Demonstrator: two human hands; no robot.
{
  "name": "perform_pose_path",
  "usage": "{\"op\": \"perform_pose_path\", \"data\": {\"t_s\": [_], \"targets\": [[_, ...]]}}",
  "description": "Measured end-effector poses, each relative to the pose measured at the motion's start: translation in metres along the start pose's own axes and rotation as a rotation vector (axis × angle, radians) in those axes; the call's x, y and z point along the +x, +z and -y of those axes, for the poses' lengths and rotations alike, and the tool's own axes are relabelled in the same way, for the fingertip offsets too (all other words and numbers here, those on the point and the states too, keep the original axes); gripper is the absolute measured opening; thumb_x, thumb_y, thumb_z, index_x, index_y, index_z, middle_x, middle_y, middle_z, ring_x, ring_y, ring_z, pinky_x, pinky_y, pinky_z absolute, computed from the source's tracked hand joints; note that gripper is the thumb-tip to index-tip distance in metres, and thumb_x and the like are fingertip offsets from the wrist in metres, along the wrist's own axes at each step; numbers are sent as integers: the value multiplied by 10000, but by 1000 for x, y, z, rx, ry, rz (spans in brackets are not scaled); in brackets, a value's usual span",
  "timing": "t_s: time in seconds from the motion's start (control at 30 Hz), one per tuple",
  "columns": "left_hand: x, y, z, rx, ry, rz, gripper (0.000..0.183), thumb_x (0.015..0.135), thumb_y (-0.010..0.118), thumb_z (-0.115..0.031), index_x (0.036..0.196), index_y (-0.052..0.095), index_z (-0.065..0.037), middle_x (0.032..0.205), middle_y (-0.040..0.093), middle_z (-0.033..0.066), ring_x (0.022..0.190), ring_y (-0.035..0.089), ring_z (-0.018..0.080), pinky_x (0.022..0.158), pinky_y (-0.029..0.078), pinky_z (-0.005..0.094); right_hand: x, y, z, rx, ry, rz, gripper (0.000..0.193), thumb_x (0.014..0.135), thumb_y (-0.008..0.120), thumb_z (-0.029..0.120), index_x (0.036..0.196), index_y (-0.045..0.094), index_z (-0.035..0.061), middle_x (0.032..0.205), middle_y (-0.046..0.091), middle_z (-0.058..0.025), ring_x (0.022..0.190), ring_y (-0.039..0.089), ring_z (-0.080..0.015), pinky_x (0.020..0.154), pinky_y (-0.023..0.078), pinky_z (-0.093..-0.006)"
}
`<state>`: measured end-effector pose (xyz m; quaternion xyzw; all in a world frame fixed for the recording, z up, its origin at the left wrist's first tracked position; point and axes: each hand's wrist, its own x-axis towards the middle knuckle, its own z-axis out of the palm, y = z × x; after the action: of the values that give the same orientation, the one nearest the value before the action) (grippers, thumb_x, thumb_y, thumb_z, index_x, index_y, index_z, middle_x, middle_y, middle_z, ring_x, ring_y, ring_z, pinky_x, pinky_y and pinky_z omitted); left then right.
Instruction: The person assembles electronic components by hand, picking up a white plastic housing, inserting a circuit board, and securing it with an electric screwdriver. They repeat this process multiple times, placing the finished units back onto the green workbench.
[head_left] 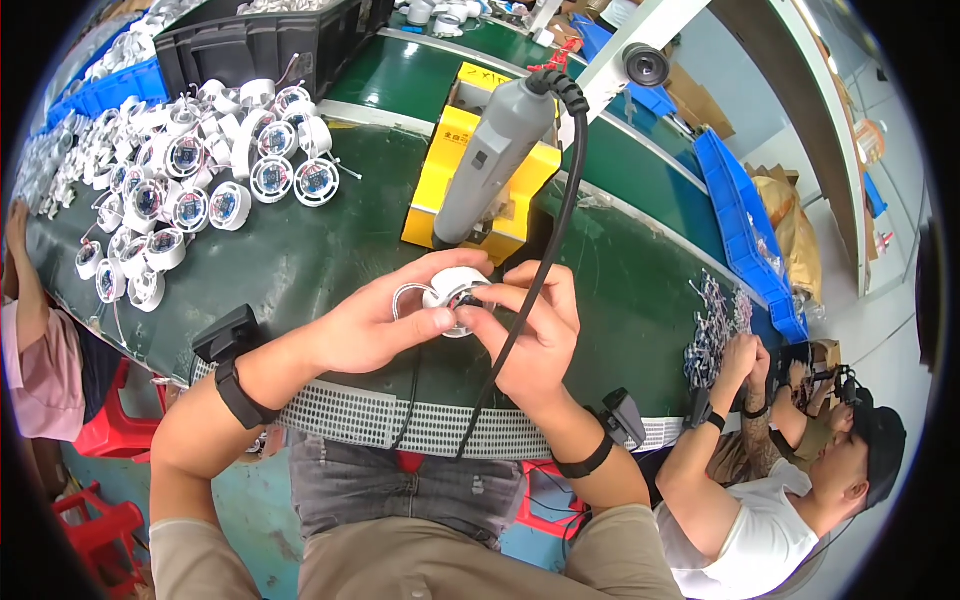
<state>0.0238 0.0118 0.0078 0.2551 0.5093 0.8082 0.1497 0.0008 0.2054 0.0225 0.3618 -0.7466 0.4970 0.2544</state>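
Note:
A round white plastic housing (457, 281) is held over the near edge of the green table. My left hand (385, 315) is closed round its left side, with the thumb along the near rim. A looped white wire (402, 297) sticks out by that thumb. With the fingers of my right hand (536, 335), I pinch a small dark part (465, 299) inside the housing; the fingertips hide most of it. Just beyond my hands, a grey electric screwdriver (490, 165) leans in a yellow stand (455, 130). Its black cable (562, 235) hangs across in front of my right hand.
Many white round housings with circuit boards (185, 155) are heaped at the left, before a black crate (250, 50). A bundle of wired parts (712, 325) lies at the right, near a blue tray (745, 225). A co-worker (770, 500) sits at the right; another person's arm (28, 290) shows at the far left.

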Motion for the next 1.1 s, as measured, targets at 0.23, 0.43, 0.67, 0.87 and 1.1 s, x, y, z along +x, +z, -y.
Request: {"op": "perform_pose_path", "data": {"t_s": [0.23, 0.43, 0.67, 0.87, 1.1], "targets": [[-4, -7, 4, -49, -27, 124, 988, 891, 701, -337, 1544, 21, -40, 1548, 200, 126, 1435, 208, 199, 1166, 204, 376, -5, 3, -11, 49, 110, 143, 405, 734, 776, -34, 1105, 614, -32, 1059, 639, -123, 948, 644, -207, 805, 543, -326], [-4, -28, -20, -116, -243, 236, 1142, 739, 824, -464, 1528, 145, 5, 1518, 314, 168, 1400, 312, 229, 1140, 281, 372, 1, -8, -8, 396, 413, 300, 311, 788, 736, -44, 1090, 660, -54, 1044, 671, -136, 938, 664, -182, 781, 557, -280], [-2, -7, -9, 415, -148, -102, 497, 856, 681, -49, 1301, 469, 12, 1092, 669, 132, 943, 638, 144, 829, 518, 303, 3, -4, -15, 218, 360, 426, 256, 818, 711, -19, 1073, 693, -25, 1046, 673, -148, 914, 666, -193, 760, 552, -283], [0, -13, 2, 455, -119, -165, 507, 841, 614, -26, 1335, 504, -1, 1086, 675, 154, 903, 663, 169, 830, 528, 322, 26, 2, -8, -77, 119, 85, 382, 792, 734, 11, 1151, 610, -33, 1127, 626, -152, 859, 648, -207, 778, 533, -296], [0, -22, 0, 284, -294, -267, 428, 827, 593, -47, 1246, 587, 40, 1035, 680, 160, 819, 695, 200, 734, 575, 312, 66, 39, -13, 113, 332, 141, 695, 802, 747, 82, 1385, 385, -27, 1040, 638, -127, 963, 631, -177, 870, 514, -359]]}}
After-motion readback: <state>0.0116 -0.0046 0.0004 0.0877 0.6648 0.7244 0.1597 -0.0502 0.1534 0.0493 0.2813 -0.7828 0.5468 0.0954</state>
